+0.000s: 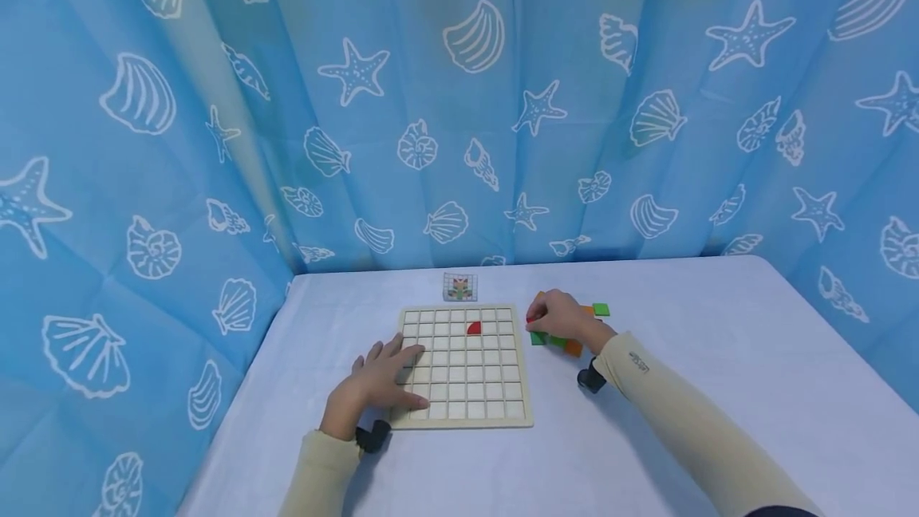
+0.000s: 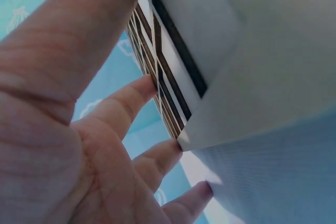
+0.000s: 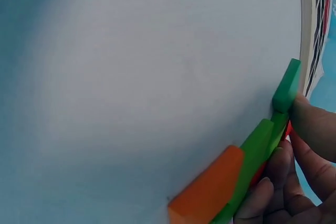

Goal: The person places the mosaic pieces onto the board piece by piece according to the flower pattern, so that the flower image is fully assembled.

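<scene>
1. Left hand (image 1: 380, 377), fingers apart, on left side of gridded board (image 1: 474, 424).
2. Right hand (image 1: 563, 316) pinched on red piece (image 3: 287, 129) among green tiles (image 1: 538, 339), right of board.
3. Red quarter-circle tile (image 1: 475, 329) in far-side cell.

In the head view we find one printed label (image 1: 638, 361), small and dark, on the beige sleeve (image 1: 696, 421) of the person's right arm. It sits close to the wrist end, and its lettering slants along the arm; the characters are too small and blurred for us to read with certainty. On the card (image 1: 460, 287) beyond the far edge of the grid board (image 1: 467, 424) we see a tiny coloured figure printed over squares, without legible words. In the two wrist views we can read no text, number or brand.
</scene>
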`<state>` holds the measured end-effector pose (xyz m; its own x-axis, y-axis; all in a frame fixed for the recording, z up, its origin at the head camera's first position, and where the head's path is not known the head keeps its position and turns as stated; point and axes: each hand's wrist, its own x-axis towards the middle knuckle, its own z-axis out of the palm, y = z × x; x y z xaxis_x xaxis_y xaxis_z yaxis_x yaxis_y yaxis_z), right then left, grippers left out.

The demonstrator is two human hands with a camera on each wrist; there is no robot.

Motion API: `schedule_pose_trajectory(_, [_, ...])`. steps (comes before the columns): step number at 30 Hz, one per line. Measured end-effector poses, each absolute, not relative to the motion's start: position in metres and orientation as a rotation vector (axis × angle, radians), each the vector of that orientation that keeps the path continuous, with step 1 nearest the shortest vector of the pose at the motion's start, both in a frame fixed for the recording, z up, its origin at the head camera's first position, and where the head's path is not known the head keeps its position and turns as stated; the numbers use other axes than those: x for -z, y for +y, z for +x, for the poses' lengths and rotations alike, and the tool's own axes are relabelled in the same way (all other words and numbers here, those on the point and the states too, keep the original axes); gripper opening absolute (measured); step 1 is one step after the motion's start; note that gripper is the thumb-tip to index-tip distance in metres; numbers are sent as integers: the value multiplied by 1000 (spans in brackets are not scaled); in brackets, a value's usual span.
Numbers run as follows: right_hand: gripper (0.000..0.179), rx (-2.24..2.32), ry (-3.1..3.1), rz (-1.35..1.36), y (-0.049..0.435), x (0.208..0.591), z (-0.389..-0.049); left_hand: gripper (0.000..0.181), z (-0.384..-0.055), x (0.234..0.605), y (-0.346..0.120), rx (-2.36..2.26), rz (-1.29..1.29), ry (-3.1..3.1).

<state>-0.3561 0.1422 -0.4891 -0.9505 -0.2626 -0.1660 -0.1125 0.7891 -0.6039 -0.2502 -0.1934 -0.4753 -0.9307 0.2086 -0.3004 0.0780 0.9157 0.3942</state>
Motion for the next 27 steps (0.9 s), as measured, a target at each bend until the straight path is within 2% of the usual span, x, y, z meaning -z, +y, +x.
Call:
schedule_pose_trajectory(19, [17, 1118, 2660, -230, 154, 480, -356, 92, -251, 475, -190, -538, 236, 2734])
schedule_pose_trajectory(27, [21, 1158, 2671, -281, 140, 465, -356, 92, -250, 473, -195, -528, 186, 2736])
